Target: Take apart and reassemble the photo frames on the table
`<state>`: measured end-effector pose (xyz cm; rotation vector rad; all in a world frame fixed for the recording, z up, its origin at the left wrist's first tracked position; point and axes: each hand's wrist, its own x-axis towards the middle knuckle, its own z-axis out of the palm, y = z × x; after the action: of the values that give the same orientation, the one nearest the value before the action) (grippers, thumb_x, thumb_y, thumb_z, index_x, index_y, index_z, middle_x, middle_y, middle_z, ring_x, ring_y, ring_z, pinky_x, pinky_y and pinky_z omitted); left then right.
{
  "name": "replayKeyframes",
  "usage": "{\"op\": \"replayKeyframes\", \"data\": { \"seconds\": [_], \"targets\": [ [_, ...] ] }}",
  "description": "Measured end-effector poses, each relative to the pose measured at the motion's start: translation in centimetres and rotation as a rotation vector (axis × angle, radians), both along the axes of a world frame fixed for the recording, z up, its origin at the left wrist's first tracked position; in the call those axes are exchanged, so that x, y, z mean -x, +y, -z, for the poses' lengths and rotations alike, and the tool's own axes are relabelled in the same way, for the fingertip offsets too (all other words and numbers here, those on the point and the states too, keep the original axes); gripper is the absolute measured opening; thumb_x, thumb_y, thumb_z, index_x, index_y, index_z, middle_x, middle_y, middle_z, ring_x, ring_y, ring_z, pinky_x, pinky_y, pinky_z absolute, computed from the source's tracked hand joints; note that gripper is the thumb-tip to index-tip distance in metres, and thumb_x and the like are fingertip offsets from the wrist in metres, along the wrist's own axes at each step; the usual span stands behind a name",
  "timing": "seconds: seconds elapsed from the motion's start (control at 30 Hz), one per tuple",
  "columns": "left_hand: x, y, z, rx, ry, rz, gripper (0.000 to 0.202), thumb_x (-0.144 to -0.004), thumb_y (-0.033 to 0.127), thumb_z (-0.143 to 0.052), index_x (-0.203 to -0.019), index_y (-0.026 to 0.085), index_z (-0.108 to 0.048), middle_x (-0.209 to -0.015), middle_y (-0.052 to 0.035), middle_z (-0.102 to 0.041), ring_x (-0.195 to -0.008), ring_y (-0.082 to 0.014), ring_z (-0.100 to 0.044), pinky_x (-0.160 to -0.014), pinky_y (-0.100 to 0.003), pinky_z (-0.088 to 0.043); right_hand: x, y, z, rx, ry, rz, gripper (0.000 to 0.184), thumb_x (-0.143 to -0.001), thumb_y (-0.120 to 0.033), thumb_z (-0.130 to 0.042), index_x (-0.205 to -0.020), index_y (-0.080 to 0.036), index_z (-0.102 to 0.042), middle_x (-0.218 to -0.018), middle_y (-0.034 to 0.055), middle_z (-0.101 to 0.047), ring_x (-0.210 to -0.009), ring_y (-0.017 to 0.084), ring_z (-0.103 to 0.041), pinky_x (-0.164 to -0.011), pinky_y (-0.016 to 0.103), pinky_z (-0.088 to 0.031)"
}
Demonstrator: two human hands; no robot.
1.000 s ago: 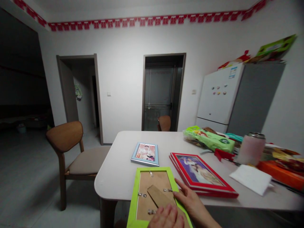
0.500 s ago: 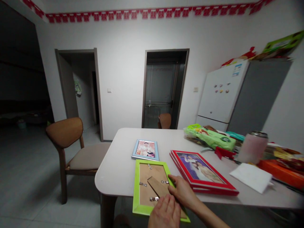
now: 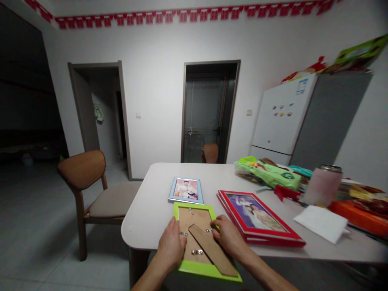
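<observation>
A lime-green picture frame (image 3: 209, 270) lies face down at the near edge of the white table (image 3: 151, 210), its brown backing board, stand and small metal clips showing. My left hand (image 3: 171, 246) grips the frame's left side, thumb on the backing by a clip. Opposite it, my right hand (image 3: 228, 237) holds the right side, fingers curled over the green edge near another clip.
A small blue-framed photo (image 3: 186, 190) lies just beyond the green frame. Stacked red frames (image 3: 257, 218) sit to its right. Further right are a green packet (image 3: 266, 173), a pink flask (image 3: 322, 186), a white napkin (image 3: 321, 223) and clutter. A wooden chair (image 3: 91, 190) stands left; a fridge (image 3: 285, 121) stands behind.
My left hand has moved from the frame's lower middle to its left side. My right hand stays at the right edge. The frame lies a little further onto the table.
</observation>
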<state>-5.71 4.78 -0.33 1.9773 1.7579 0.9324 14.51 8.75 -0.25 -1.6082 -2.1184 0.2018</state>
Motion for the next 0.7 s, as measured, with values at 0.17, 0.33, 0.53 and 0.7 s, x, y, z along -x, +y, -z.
{"op": "replayKeyframes", "data": {
  "seconds": [0.17, 0.33, 0.53, 0.7],
  "targets": [
    [0.0, 0.2, 1.4, -0.012, -0.082, -0.002, 0.054, -0.065, 0.012, -0.044, -0.118, 0.005, -0.04, -0.129, -0.0125, -0.035, -0.119, -0.0187, -0.03, -0.1, -0.026, -0.019, 0.3, 0.0, -0.4, -0.02, -0.013, 0.006, 0.027, -0.072, -0.022, -0.042, -0.086, -0.016, -0.064, -0.086, 0.0086, -0.055, -0.08, 0.016, -0.053, -0.076, 0.024, -0.038],
    [-0.1, 0.0, 1.4, 0.022, -0.072, -0.015, 0.059, -0.062, 0.006, -0.041, -0.121, 0.003, -0.036, -0.13, -0.012, -0.033, -0.12, -0.0154, -0.029, -0.1, -0.022, -0.017, 3.4, -1.1, -1.0, -0.116, 0.026, -0.102, 0.029, -0.073, -0.023, -0.043, -0.094, -0.016, -0.061, -0.1, 0.0102, -0.055, -0.095, 0.019, -0.047, -0.084, 0.026, -0.033],
    [-0.4, 0.0, 1.3, 0.079, -0.012, -0.023, 0.053, -0.069, 0.008, -0.037, -0.122, 0.002, -0.034, -0.132, -0.0128, -0.03, -0.121, -0.0165, -0.026, -0.101, -0.023, -0.015, 8.2, -1.3, -0.4, -0.077, 0.009, -0.263, 0.022, -0.073, -0.023, -0.045, -0.064, -0.018, -0.064, -0.072, 0.0037, -0.056, -0.072, 0.014, -0.05, -0.067, 0.022, -0.034],
    [-0.5, -0.1, 0.9, 0.087, 0.013, -0.019, 0.051, -0.071, 0.006, -0.033, -0.122, 0.0, -0.033, -0.131, -0.0158, -0.031, -0.12, -0.0183, -0.027, -0.101, -0.026, -0.017, 8.7, -0.6, 0.1, -0.112, 0.016, -0.196, 0.019, -0.071, -0.02, -0.046, -0.069, -0.017, -0.065, -0.073, 0.0048, -0.058, -0.072, 0.014, -0.05, -0.067, 0.022, -0.033]
  ]
}}
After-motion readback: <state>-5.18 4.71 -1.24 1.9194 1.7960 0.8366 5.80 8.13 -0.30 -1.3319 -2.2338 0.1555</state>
